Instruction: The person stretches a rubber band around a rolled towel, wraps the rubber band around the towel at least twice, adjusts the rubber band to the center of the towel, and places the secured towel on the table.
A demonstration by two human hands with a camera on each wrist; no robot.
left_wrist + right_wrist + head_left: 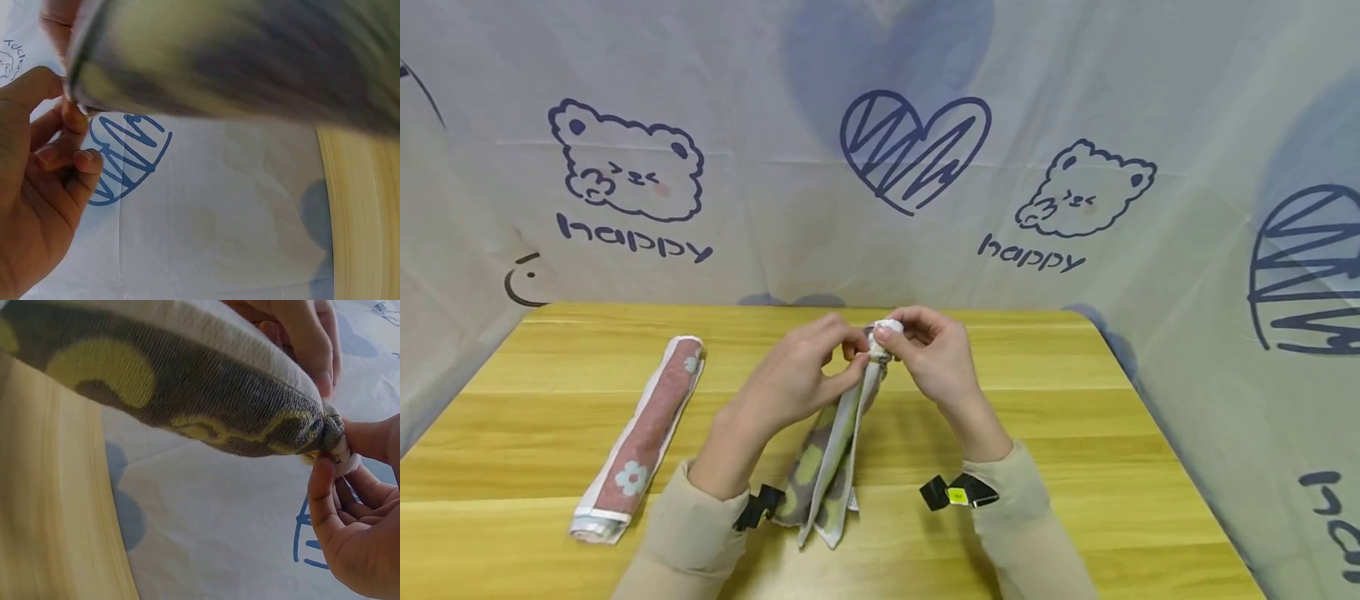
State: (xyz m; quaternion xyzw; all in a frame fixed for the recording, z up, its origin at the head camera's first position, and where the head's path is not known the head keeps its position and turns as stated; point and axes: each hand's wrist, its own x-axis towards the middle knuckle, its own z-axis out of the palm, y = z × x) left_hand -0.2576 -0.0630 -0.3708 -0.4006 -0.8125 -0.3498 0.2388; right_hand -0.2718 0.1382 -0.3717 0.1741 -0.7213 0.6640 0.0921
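Observation:
A grey-brown towel with yellow-green patches and white edges hangs over the table from both hands, its loose ends pointing down toward the front. Its top is bunched into a tight knot-like lump with a white end sticking out. My right hand pinches this white end between thumb and fingers. From the other side, my left hand pinches the towel at the lump with thumb and forefinger. The left wrist view has the towel blurred close to the camera, partly covering the left hand's fingertips.
A rolled pink towel with white borders and pale flowers lies on the left side of the wooden table. Behind the table hangs a pale cloth printed with hearts and bears.

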